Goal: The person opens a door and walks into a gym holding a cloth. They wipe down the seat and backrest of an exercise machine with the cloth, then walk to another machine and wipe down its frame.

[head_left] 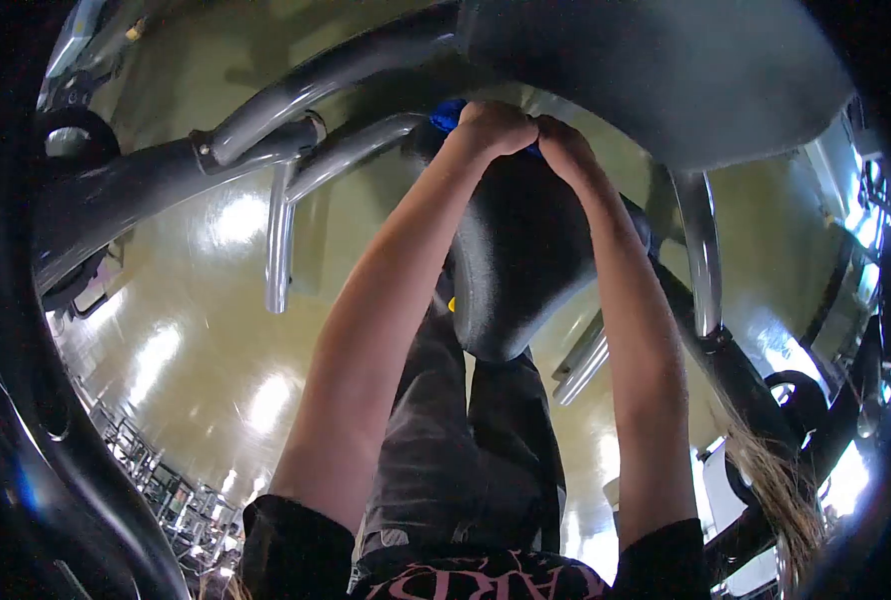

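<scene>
Hands, two, bare, the wearer's own, side by side over the far end of the seat pad.
Left hand [501,128]: one; fingers curled in, clamped on the blue cloth, which bulges out at its outer side.
Right hand [564,146]: one; bent at the wrist, knuckles up against the left hand; a sliver of blue shows at its inner edge. Its fingertips are hidden, so whether it grips the cloth or only presses on it cannot be told.
Blue cloth [448,115]: apparently one, crumpled, mostly covered by the hands, at the far end of the seat pad.
Seat pad [526,255]: one, black, padded, tapering to a rounded end near the wearer; lies between the two forearms.
Large dark panel [656,75]: one, smooth, broad, beyond the hands and to the right.
Bright metal posts, three: one at left [279,245], one curved at right [702,255], one short, beside the right forearm [583,370].
Yellow piece [453,304]: one, small, at the pad's left edge.
Trousers [446,440]: one pair, dark, below the pad.
Shirt [296,540]: one, black, pink lettering.
Floor [206,350]: glossy, several light reflections.
</scene>
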Available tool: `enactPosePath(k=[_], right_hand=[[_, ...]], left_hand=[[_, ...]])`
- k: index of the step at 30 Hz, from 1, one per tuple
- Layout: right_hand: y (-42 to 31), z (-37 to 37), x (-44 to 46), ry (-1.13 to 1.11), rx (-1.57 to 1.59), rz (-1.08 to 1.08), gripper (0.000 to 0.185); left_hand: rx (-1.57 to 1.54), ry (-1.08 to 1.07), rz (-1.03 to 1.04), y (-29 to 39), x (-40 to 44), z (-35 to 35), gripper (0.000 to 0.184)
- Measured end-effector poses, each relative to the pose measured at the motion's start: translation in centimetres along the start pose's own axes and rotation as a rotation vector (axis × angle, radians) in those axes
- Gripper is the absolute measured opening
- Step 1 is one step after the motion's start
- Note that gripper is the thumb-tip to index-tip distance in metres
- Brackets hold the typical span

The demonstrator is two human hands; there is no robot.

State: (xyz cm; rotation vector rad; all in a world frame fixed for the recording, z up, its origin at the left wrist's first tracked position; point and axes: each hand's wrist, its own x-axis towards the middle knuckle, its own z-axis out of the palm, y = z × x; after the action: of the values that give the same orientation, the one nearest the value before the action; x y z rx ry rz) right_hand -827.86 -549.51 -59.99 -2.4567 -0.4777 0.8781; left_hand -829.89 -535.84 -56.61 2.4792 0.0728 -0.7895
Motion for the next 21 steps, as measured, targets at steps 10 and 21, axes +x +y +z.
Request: enactPosePath(k=[10,21], right_hand=[[11.4,-2.4,-6.5,0.187,0.212,0.151,0.035],[10.7,-1.4,-14.8,0.543,0.295,0.539,0.037]], left_hand=[[-0.020,-0.020,0.206,10.8,2.9,6.2,0.035],[0.159,-0.198,0.370,16.6,-1.0,8.0,0.036]])
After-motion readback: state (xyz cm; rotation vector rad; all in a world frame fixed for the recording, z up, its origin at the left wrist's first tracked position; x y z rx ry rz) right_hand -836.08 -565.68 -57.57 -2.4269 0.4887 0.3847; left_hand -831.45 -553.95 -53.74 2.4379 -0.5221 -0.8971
